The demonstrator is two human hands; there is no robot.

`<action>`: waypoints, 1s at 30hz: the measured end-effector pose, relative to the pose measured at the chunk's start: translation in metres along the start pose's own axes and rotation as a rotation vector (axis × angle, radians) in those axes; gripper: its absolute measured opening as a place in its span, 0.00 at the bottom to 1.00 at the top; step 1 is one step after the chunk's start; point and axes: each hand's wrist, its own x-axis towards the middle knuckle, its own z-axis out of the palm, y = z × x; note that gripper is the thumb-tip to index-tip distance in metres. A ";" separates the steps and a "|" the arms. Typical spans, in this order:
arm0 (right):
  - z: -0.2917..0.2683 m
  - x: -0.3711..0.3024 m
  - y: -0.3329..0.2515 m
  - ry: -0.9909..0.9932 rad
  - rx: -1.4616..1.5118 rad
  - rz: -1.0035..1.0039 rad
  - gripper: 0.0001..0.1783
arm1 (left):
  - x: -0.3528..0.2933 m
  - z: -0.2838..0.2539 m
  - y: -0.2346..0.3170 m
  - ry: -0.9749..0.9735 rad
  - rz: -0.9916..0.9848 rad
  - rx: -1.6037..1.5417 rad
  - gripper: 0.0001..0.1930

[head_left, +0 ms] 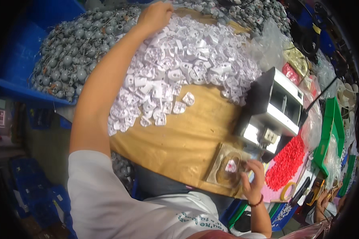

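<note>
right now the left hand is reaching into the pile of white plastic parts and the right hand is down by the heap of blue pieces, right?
Not quite. In the head view the heap beside the right hand is red, not blue. The left hand does reach into the white plastic parts.

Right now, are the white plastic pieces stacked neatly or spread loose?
Spread loose: the white plastic pieces lie jumbled across the brown table.

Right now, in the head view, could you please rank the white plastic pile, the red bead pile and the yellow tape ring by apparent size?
1. white plastic pile, spread across the brown table under the left hand.
2. red bead pile, beside the right hand.
3. yellow tape ring, smallest.
The fisheye rim may shrink the last two.
</note>
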 end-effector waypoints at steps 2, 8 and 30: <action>-0.011 -0.002 -0.001 0.036 0.018 0.072 0.14 | 0.025 0.016 -0.036 -0.032 -0.039 0.130 0.11; -0.032 -0.012 0.015 0.124 -0.024 0.259 0.05 | 0.072 0.059 -0.085 -0.395 -0.174 0.185 0.19; -0.053 -0.002 -0.006 0.123 0.059 0.042 0.08 | -0.001 -0.127 0.100 -0.349 -0.266 -1.048 0.26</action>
